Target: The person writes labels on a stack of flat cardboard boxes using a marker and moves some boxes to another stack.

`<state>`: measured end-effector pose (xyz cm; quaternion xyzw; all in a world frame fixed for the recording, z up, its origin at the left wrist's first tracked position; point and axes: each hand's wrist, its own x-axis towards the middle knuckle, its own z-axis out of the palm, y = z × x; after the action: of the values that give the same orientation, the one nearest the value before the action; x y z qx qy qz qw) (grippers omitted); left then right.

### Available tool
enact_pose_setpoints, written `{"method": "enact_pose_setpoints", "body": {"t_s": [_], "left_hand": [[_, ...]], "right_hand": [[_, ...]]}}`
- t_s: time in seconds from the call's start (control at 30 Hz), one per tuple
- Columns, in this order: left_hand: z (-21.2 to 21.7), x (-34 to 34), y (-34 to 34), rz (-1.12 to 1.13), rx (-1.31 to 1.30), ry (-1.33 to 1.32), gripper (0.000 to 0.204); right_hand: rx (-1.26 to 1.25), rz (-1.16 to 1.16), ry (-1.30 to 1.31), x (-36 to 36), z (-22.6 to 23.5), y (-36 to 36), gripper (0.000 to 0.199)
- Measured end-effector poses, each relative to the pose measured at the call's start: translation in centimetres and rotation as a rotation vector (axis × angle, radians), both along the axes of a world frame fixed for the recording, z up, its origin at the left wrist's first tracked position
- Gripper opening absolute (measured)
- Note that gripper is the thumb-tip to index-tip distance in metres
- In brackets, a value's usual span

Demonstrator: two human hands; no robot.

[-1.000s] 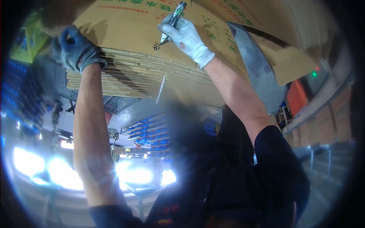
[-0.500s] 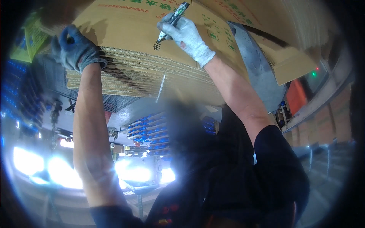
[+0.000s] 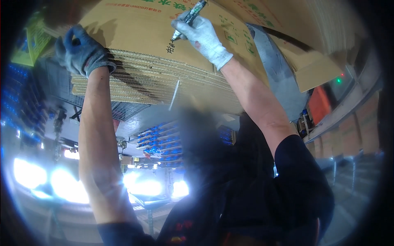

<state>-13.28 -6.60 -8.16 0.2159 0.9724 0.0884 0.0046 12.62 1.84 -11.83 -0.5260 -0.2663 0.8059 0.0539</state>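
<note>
A thick stack of flattened brown cardboard sheets point(image 3: 156, 78) fills the upper middle, its top sheet point(image 3: 135, 28) printed in green and red. My left hand point(image 3: 80, 53), in a blue-grey glove, grips the stack's left corner. My right hand point(image 3: 203, 37), in a white glove, holds a dark marker point(image 3: 189, 16) with its tip on the top sheet, beside small dark written marks. Both bare forearms reach up from the lower edge, above my dark sleeves.
More cardboard sheets point(image 3: 312, 61) lie at the upper right over a grey panel point(image 3: 279, 86). A wire mesh cage point(image 3: 123, 108) sits under the stack. Blue shelving point(image 3: 156, 143), bright lights point(image 3: 61, 180) and an orange object point(image 3: 320, 106) lie beyond.
My right hand has shifted the marker tip a little across the top sheet. My left hand has stayed on the corner of the stack.
</note>
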Motion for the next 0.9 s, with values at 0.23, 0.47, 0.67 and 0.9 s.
{"method": "enact_pose_setpoints", "body": {"t_s": [0.23, 0.47, 0.67, 0.9], "left_hand": [[0.2, 0.2, 0.4, 0.047, -0.060, -0.020, 0.048], [-0.1, -0.1, -0.1, 0.002, -0.076, 0.022, 0.047], [-0.1, -0.2, -0.1, -0.009, -0.132, 0.081, 0.048], [-0.2, 0.0, 0.0, 0.008, -0.117, 0.044, 0.048]], "right_hand": [[0.030, -0.066, 0.021, 0.3, -0.6, 0.1, 0.022], [0.007, 0.021, 0.014, 0.6, -0.9, 0.3, 0.028], [0.033, 0.055, -0.047, 0.8, -1.7, 0.1, 0.030], [0.041, 0.035, -0.016, 1.1, -1.6, 0.1, 0.026]]}}
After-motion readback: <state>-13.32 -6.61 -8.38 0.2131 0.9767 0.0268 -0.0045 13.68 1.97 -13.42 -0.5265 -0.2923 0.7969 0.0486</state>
